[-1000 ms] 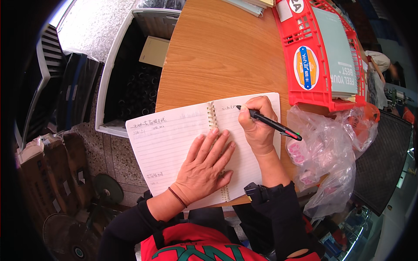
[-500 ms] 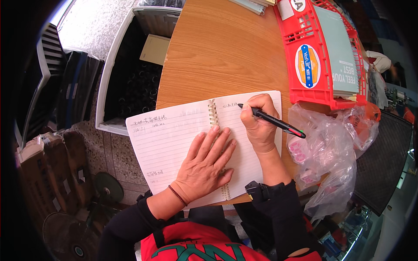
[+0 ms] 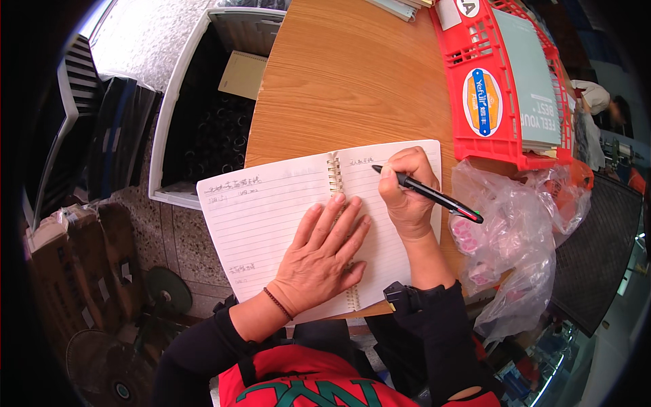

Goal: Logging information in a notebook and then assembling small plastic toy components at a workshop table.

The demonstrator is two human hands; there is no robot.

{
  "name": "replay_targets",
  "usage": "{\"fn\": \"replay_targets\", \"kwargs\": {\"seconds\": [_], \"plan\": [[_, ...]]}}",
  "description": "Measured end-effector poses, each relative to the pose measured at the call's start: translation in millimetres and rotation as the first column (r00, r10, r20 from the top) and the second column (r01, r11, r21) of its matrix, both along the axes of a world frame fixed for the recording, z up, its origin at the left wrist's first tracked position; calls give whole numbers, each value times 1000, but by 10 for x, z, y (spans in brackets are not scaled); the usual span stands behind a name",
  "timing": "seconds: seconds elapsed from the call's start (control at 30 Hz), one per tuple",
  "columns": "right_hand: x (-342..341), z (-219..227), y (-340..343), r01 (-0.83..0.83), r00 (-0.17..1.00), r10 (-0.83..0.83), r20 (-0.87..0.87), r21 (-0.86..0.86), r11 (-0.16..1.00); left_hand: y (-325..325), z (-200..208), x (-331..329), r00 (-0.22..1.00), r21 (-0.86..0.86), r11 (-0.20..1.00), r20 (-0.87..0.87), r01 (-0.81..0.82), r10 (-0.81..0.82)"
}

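Note:
A spiral-bound notebook [image 3: 271, 224] lies open on the wooden table, its lined pages carrying a few short handwritten lines. My left hand [image 3: 322, 247] rests flat across the lower middle of it, fingers spread over the wire binding and the inner edges of both pages. In my right hand [image 3: 410, 200] is a black pen [image 3: 434, 195], pinched between thumb and fingers. Its tip is at the top of the right page, just below and right of a short handwritten line; whether it touches the paper I cannot tell.
A red plastic basket [image 3: 456, 88] with pale green books stands at the table's right. Crumpled clear plastic bags [image 3: 515, 251] lie beside the notebook's right edge. Left of the wooden table [image 3: 352, 74] is a grey-rimmed bin [image 3: 166, 129] holding dark rings and a cream notepad [image 3: 243, 74].
The right hand and pen have shifted slightly right and down, and the written line on the right page now shows past the tip. My left hand stays in place.

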State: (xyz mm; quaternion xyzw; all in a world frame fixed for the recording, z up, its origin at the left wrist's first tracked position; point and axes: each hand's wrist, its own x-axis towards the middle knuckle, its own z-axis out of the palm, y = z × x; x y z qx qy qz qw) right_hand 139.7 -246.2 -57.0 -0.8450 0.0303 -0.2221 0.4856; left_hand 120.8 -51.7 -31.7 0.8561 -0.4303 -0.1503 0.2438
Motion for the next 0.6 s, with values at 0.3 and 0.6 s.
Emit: {"fn": "replay_targets", "kwargs": {"seconds": [0.3, 0.6], "plan": [[47, 21, -4, -250, 968, 249, -25, -41, 967, -3, -5, 5, 1000, 3, 1000, 12, 3, -3], [61, 35, 4, -202, 979, 200, -47, -42, 978, -5, 3, 12, 1000, 3, 1000, -1, -1, 1]]}}
